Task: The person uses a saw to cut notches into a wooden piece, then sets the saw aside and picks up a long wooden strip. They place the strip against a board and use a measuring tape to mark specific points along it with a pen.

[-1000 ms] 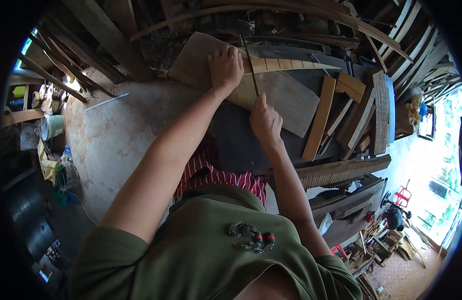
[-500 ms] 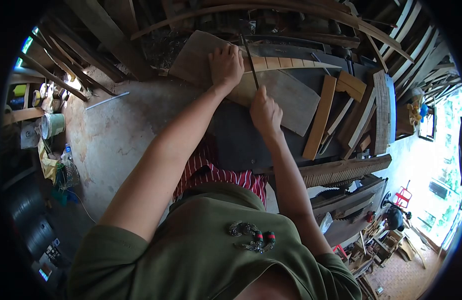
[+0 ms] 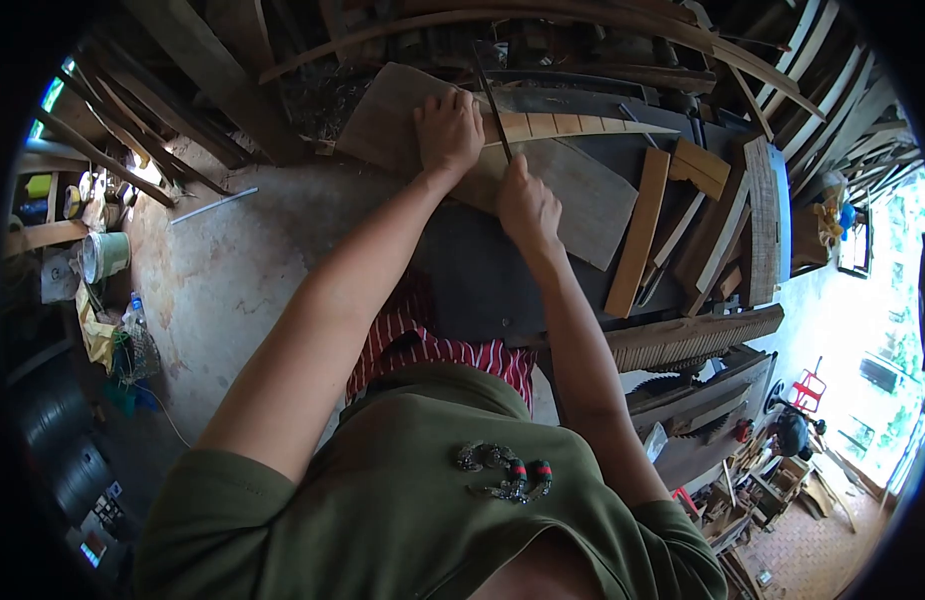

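In the head view, my right hand (image 3: 529, 205) is closed around the near end of a thin dark handsaw (image 3: 493, 103), seen almost edge-on. Its blade lies across a pale, curved wooden piece (image 3: 572, 125) that tapers to a point on the right. Several dark lines cross that piece at intervals. My left hand (image 3: 450, 130) grips and presses down the piece's left end, hiding that end from view. Beneath both hands is a flat wooden board (image 3: 592, 195), set at an angle on a dark worktop (image 3: 462, 270).
Loose wooden strips (image 3: 639, 235) and blocks (image 3: 700, 168) lie on the worktop to the right. Long curved timbers (image 3: 582, 15) cross the far side. Toothed circular blades (image 3: 672, 385) sit low on the right. A bucket (image 3: 105, 256) stands on the left.
My right hand has pushed slightly away from my body, and the saw's far tip reaches farther forward. My left hand stays in place on the wood.
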Demonstrator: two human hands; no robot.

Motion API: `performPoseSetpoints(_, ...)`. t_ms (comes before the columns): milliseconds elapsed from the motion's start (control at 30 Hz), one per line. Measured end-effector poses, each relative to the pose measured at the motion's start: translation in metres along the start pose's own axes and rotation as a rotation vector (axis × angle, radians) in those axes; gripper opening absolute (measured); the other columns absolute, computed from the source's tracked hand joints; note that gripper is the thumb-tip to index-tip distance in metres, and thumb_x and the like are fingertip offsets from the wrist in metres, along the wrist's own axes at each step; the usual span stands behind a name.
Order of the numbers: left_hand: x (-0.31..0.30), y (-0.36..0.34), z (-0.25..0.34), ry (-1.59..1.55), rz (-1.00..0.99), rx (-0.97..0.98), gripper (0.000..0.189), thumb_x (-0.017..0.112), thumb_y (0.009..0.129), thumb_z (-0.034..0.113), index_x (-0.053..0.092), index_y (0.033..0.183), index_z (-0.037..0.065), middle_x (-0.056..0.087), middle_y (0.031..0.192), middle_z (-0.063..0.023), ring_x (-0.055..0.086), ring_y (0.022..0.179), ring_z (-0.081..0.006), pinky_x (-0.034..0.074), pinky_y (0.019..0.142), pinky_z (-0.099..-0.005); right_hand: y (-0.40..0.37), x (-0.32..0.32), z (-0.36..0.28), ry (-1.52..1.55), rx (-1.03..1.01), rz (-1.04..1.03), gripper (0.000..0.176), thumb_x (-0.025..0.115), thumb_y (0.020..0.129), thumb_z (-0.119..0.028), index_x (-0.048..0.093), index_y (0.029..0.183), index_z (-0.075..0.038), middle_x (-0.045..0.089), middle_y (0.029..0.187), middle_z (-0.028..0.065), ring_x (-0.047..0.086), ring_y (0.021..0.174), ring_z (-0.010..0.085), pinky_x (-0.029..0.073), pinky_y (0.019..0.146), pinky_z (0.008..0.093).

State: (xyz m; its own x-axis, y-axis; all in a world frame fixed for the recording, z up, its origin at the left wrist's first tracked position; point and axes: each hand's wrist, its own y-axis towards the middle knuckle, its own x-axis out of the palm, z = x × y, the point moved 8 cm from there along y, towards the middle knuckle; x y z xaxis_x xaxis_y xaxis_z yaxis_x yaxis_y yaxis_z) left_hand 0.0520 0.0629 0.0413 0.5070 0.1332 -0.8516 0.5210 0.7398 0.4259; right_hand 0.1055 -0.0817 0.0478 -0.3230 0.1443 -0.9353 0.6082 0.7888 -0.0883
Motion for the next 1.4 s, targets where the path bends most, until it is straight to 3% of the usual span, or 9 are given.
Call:
performPoseSetpoints(200, -0.002, 0.0, -0.001, 0.01, -0.016, -0.018, 0.018, 0.052, 0.098, 0.026, 0.061, 0.101, 0.01, 0.061, 0.102, -0.0086, 0.057, 0.096, -0.0317, 0.042, 0.083, -0.0492, -0.022, -0.004, 0.002, -0.005, -0.02, 0.005, 0.01, 0.049, 0.093, -0.012, 0.051, 0.101, -0.006, 0.071, 0.08, 0.0223, 0.071, 0.079, 0.0431, 0.056, 0.069, 0.0529)
performPoseSetpoints(300, -0.002, 0.0, -0.001, 0.007, 0.003, -0.028, 0.017, 0.053, 0.097, 0.025, 0.061, 0.099, 0.01, 0.062, 0.103, -0.0083, 0.057, 0.096, -0.0311, 0.042, 0.084, -0.0486, -0.042, 0.0, 0.01, -0.045, 0.068, -0.143, 0.014, 0.049, 0.093, -0.012, 0.052, 0.105, -0.005, 0.071, 0.081, 0.0226, 0.071, 0.08, 0.043, 0.056, 0.07, 0.0519)
performPoseSetpoints(467, -0.003, -0.001, -0.002, -0.007, -0.018, -0.017, 0.017, 0.053, 0.098, 0.025, 0.061, 0.099, 0.01, 0.062, 0.103, -0.0085, 0.057, 0.097, -0.0306, 0.042, 0.084, -0.0488, 0.01, 0.009, 0.002, 0.0, -0.037, 0.039, 0.018, 0.05, 0.094, -0.015, 0.053, 0.107, -0.004, 0.071, 0.079, 0.0224, 0.071, 0.075, 0.0426, 0.056, 0.065, 0.0534)
performPoseSetpoints(600, -0.003, 0.0, 0.0, -0.017, -0.01, -0.007, 0.02, 0.051, 0.099, 0.026, 0.061, 0.104, 0.01, 0.061, 0.102, -0.0089, 0.057, 0.096, -0.0317, 0.042, 0.083, -0.0496, 0.003, 0.004, -0.001, -0.008, -0.047, 0.047, 0.018, 0.049, 0.094, -0.017, 0.052, 0.108, -0.004, 0.07, 0.079, 0.0224, 0.071, 0.075, 0.0426, 0.055, 0.065, 0.0537)
performPoseSetpoints(800, -0.003, -0.001, -0.003, -0.005, -0.007, -0.016, 0.018, 0.053, 0.098, 0.025, 0.061, 0.1, 0.01, 0.062, 0.102, -0.0088, 0.057, 0.096, -0.0314, 0.042, 0.083, -0.049, -0.042, 0.005, 0.011, -0.035, 0.081, -0.148, 0.018, 0.048, 0.095, -0.017, 0.051, 0.108, -0.005, 0.071, 0.081, 0.0237, 0.071, 0.079, 0.0436, 0.055, 0.07, 0.0536)
performPoseSetpoints(967, -0.003, 0.0, -0.001, -0.001, 0.0, -0.003, 0.017, 0.054, 0.096, 0.024, 0.061, 0.099, 0.009, 0.062, 0.103, -0.0087, 0.057, 0.096, -0.031, 0.042, 0.084, -0.0484, 0.02, 0.007, -0.006, -0.021, -0.039, 0.034, 0.015, 0.049, 0.094, -0.015, 0.051, 0.106, -0.005, 0.071, 0.081, 0.0232, 0.071, 0.077, 0.0433, 0.056, 0.067, 0.053)
performPoseSetpoints(1100, -0.003, 0.0, -0.001, 0.001, -0.006, -0.012, 0.017, 0.054, 0.096, 0.025, 0.061, 0.1, 0.01, 0.062, 0.103, -0.0087, 0.057, 0.097, -0.031, 0.042, 0.084, -0.0485, -0.015, 0.003, 0.002, -0.009, -0.049, 0.016, 0.016, 0.049, 0.094, -0.015, 0.051, 0.107, -0.005, 0.071, 0.081, 0.0233, 0.071, 0.076, 0.0431, 0.056, 0.067, 0.0534)
performPoseSetpoints(1167, -0.002, -0.001, -0.002, -0.007, 0.009, -0.021, 0.017, 0.054, 0.097, 0.025, 0.061, 0.1, 0.01, 0.062, 0.102, -0.0088, 0.057, 0.097, -0.0311, 0.042, 0.084, -0.0486, -0.042, 0.0, 0.011, -0.023, 0.053, -0.098, 0.014, 0.049, 0.094, -0.014, 0.051, 0.104, -0.005, 0.071, 0.081, 0.0234, 0.071, 0.076, 0.0428, 0.056, 0.067, 0.0535)
performPoseSetpoints(1400, -0.004, 0.0, -0.002, -0.002, -0.015, -0.01, 0.019, 0.052, 0.098, 0.026, 0.061, 0.102, 0.01, 0.062, 0.102, -0.0091, 0.057, 0.096, -0.032, 0.042, 0.083, -0.0494, 0.014, 0.008, -0.002, 0.003, -0.032, 0.02, 0.016, 0.048, 0.094, -0.016, 0.05, 0.106, -0.006, 0.07, 0.081, 0.0237, 0.071, 0.075, 0.0432, 0.055, 0.067, 0.0547)
